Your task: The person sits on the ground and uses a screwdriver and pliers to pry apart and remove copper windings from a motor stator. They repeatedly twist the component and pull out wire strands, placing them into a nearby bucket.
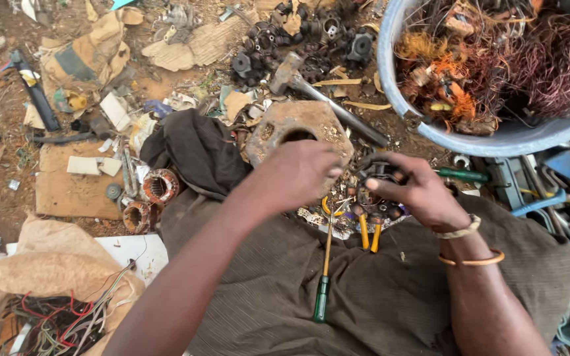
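Motor part (379, 173), small, dark and round, sits at the centre of the frame, grasped by the fingers of the right hand (423, 194), while the left hand (298, 173) closes beside it over the rusty metal block (296, 128). To work well, I think both hands should press it firmly above the yellow-handled pliers (367, 231) and the cloth (377, 290) on the lap.

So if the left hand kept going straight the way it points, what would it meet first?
Most likely the rusty metal block: the left hand points up and away, and its fingers already seem to overlap the block's near edge. Beyond lies the hammer. Depth is unclear.
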